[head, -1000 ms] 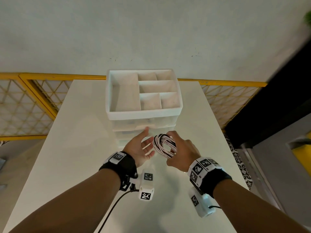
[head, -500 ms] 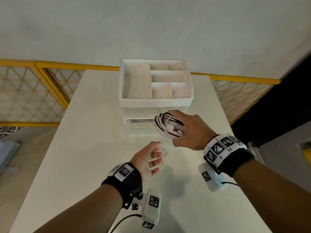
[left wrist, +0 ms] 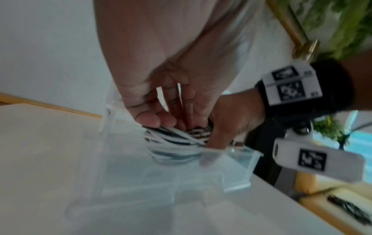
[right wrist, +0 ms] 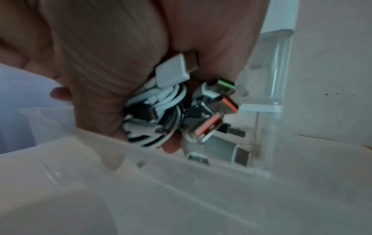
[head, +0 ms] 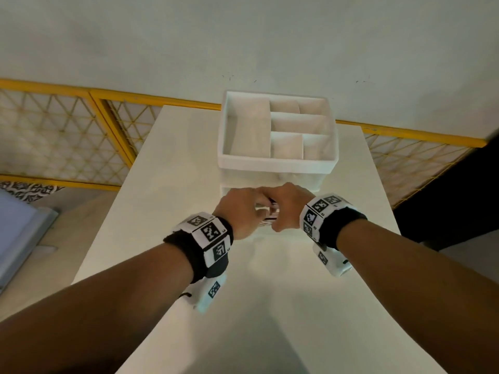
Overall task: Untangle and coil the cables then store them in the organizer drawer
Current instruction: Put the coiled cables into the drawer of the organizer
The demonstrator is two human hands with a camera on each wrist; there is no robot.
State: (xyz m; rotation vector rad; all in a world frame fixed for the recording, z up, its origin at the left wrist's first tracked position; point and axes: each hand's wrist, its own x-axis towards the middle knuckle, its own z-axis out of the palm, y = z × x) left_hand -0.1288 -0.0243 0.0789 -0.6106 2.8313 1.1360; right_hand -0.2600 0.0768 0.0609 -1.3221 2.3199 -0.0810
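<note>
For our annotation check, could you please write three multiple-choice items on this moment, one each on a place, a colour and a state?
1. Where is the cable coil?
A. in the organizer's top tray
B. at the open clear drawer
C. on the floor

2. What colours is the coil?
A. black and white
B. all red
C. all blue

3. What is the right hand doing?
A. hanging empty
B. gripping the coil
C. lying flat on the table

Key: 1 B, coil sits against the drawer wall; 2 A, striped strands; 3 B, fingers wrap it.
</note>
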